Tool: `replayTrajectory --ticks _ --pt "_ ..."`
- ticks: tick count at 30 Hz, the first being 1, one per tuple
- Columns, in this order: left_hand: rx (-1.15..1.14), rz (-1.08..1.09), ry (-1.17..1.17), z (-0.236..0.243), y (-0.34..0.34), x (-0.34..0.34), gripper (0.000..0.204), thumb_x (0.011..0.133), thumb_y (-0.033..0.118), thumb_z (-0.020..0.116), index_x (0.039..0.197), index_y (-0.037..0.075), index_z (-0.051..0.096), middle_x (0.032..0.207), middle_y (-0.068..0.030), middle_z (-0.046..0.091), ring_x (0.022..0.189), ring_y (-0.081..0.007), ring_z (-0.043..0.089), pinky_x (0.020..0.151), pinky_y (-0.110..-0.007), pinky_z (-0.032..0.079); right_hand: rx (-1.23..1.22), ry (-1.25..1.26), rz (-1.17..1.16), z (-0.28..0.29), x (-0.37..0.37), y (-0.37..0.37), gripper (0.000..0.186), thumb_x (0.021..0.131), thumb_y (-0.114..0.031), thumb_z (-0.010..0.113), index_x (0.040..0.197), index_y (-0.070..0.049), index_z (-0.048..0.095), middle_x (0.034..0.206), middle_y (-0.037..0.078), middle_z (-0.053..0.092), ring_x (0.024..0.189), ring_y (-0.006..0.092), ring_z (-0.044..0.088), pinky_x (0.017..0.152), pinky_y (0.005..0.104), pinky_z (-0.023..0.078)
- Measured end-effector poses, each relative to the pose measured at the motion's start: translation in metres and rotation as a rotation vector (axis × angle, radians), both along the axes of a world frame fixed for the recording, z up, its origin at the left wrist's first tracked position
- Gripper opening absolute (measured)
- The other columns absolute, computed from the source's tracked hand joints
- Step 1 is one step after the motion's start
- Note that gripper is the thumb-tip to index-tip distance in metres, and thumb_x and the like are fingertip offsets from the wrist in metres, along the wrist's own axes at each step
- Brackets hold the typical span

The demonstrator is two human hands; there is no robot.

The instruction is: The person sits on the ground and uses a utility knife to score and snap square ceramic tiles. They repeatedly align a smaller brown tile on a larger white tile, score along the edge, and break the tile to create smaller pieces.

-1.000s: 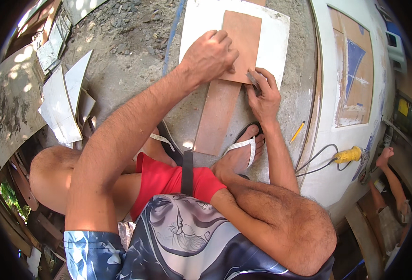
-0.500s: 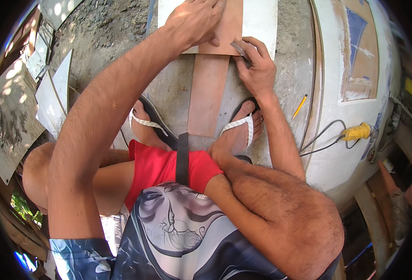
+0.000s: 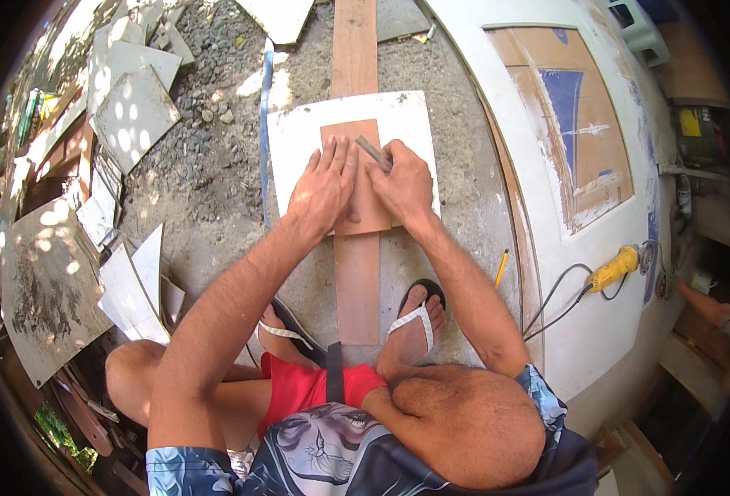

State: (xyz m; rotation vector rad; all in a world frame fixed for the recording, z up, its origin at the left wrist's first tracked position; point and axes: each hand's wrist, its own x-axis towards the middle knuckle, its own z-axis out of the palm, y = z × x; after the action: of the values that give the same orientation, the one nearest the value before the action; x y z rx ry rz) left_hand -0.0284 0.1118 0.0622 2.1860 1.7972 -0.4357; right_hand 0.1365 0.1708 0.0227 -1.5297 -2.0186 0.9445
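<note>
Brown sheet lies on the white board, its long axis running away from me, far end leaning slightly left, near end reaching about the board's near edge. My left hand rests palm-down over the sheet's left side: fingers straight, only narrow gaps between them, pointing away from me, thumb out on the brown face. My right hand, over the sheet's right side, pinches a grey tool between thumb and fingers; its free end slants away and leftward, near my left fingertips. Cannot tell whether its edge bears on the sheet. Sheet is thin, rectangular, smooth, wood-toned. White board is squarish, dirt-flecked along its far edge. A long reddish-brown plank shows past the board's near and far edges, middle hidden. Left of the board: a narrow blue strip, then coarse grey gravel. Right of the board, nearer me: a slim yellow pencil; farther right, a corded yellow power tool.
</note>
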Motion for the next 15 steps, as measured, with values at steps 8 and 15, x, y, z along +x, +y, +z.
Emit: replayTrajectory --ticks 8,15 --pt "-0.027 -0.040 0.044 0.004 0.008 0.004 0.129 0.076 0.050 0.092 0.165 -0.015 0.024 0.171 -0.0353 0.031 0.163 -0.0451 0.028 0.135 -0.048 0.027 -0.211 -0.123 -0.066 0.008 -0.015 0.014 0.032 0.088 -0.027 0.083 0.091 -0.001 0.064 0.086 0.018 0.073 0.083 0.0389 0.073 0.072 0.0496 0.056" --pt "0.030 -0.025 0.053 -0.006 0.007 0.013 0.121 0.075 0.041 0.090 0.160 -0.021 0.028 0.165 -0.0435 0.035 0.158 -0.0529 0.034 0.133 -0.052 0.031 -0.250 -0.131 -0.039 0.009 -0.014 0.023 0.034 0.086 -0.028 0.083 0.088 0.000 0.065 0.086 0.022 0.074 0.085 0.0441 0.073 0.073 0.0528 0.056"
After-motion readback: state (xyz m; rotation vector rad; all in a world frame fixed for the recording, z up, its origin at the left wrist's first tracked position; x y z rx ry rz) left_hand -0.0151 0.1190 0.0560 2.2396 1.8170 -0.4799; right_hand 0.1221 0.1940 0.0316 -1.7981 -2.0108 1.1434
